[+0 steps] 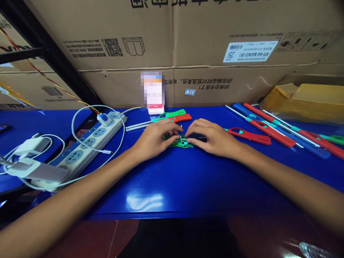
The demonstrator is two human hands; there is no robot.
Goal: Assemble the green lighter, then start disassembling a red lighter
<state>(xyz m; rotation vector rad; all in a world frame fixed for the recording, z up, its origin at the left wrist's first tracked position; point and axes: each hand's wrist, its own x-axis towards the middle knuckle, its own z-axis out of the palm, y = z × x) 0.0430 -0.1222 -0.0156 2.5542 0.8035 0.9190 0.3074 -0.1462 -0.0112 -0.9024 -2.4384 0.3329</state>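
Observation:
Between my hands, low over the blue table, is a green lighter casing (177, 144) with its inside exposed. A thin pale wire (179, 136) and a small teal part show in it. From the left, my left hand (156, 139) closes thumb and fingers around the casing's end. My right hand (219, 139) pinches at the opposite end, near the teal part; its fingertips partly hide what they grip. A black piece (201, 138) shows under the right fingers. Just behind my hands lie a green long-necked lighter (174, 114) and an orange-red one (182, 117), with metal tubes pointing left.
On the right lie several red and blue long lighters (248, 136). A power strip (91, 143) with white chargers and cables (40, 168) occupies the left. A lit phone (156, 109) leans against the large cardboard box (199, 46). A smaller taped box (309, 102) sits back right.

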